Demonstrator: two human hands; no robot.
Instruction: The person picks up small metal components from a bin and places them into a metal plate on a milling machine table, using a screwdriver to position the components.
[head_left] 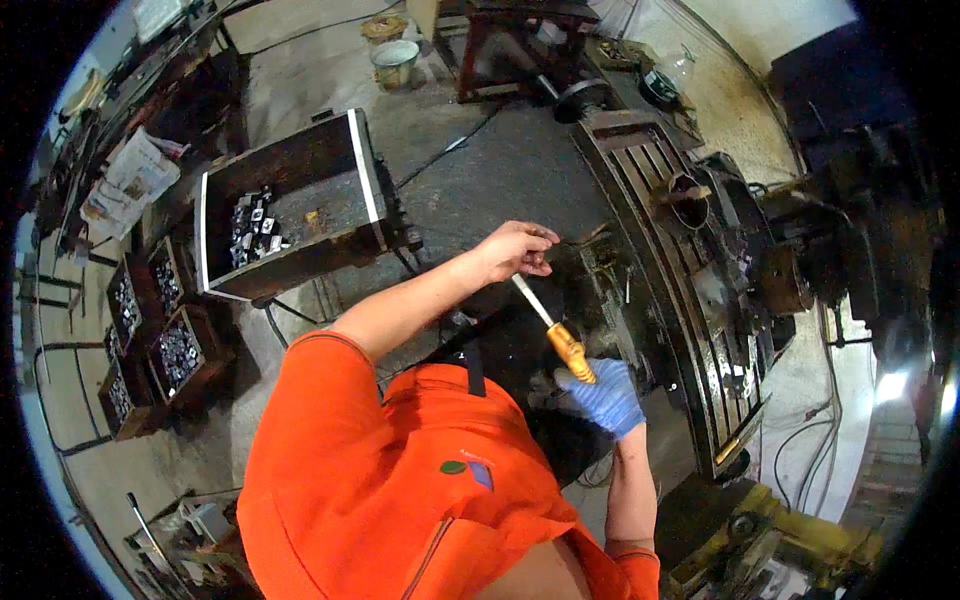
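Note:
A tool with a yellow handle (568, 350) and a straight pale metal shaft slants between my hands; its exact kind is unclear. My right hand (608, 398), in a blue glove, is closed at the yellow end, with most of its fingers hidden. Bare and curled, my left hand (515, 250) is at the far end of the shaft, whose tip disappears beneath it. Just right of the tool is a long grooved metal machine table (668, 270), dark and oily, with small parts and chips on it.
A dark bin (372, 160) with pale-edged sides holds small metal parts at the left. Several smaller boxes of parts, including a brown box (215, 350), stand lower left. A bucket (395, 62) is on the far floor. Yellow machinery (800, 530) occupies the lower right.

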